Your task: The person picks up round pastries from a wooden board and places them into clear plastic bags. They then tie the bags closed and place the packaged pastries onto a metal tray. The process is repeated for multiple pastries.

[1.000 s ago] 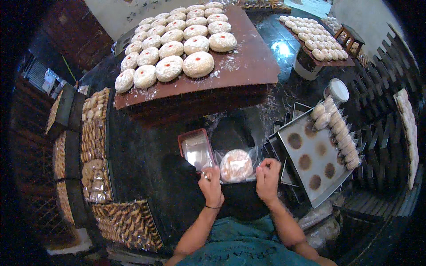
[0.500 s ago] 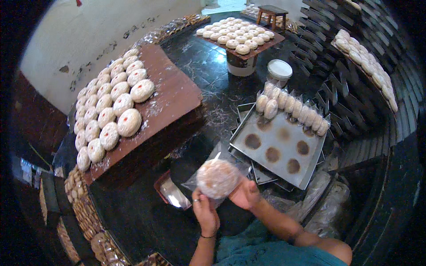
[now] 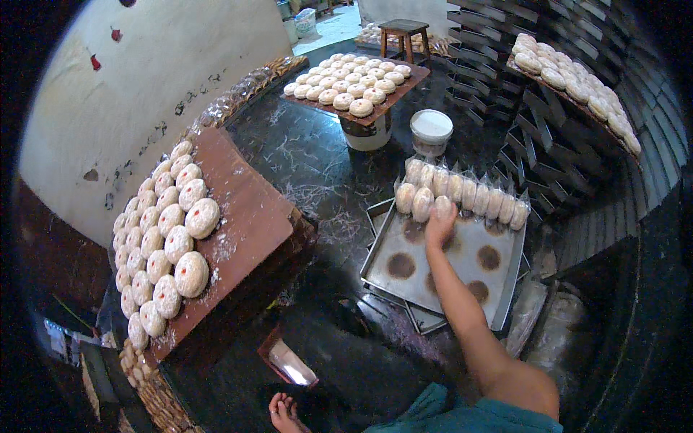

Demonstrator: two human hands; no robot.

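Nearest, at the lower edge of the view, is the one left hand (image 3: 283, 411), its fingers loosely bent; whether it grips anything cannot be told. Just beyond it sits a single red-rimmed box (image 3: 270, 343).

Farther on, to the left, a brown board (image 3: 253, 216) bears more than twenty floured buns (image 3: 191, 274), most with a red dot, massed toward its left edge.

To the right lies a metal tray (image 3: 503, 278), with at least one more beneath it; about seven brown round marks (image 3: 401, 265) show on its floor, some partly hidden by the forearm. The right hand (image 3: 440, 222) reaches over it, grasping one bagged bun (image 3: 442, 205) near the tray's far edge, left of its middle. This bun sits at the fingertips, on the hand's far side, standing on its rim; its long axis runs away from the person, flat faces turned left and right. Two more bagged buns (image 3: 423, 205) stand just left of it, and about nine form the row behind (image 3: 481, 198), along the far edge.

Past the tray are one white tub (image 3: 431, 130), a second board (image 3: 416, 71) with roughly thirty buns (image 3: 361, 107), and one stool (image 3: 404, 27).
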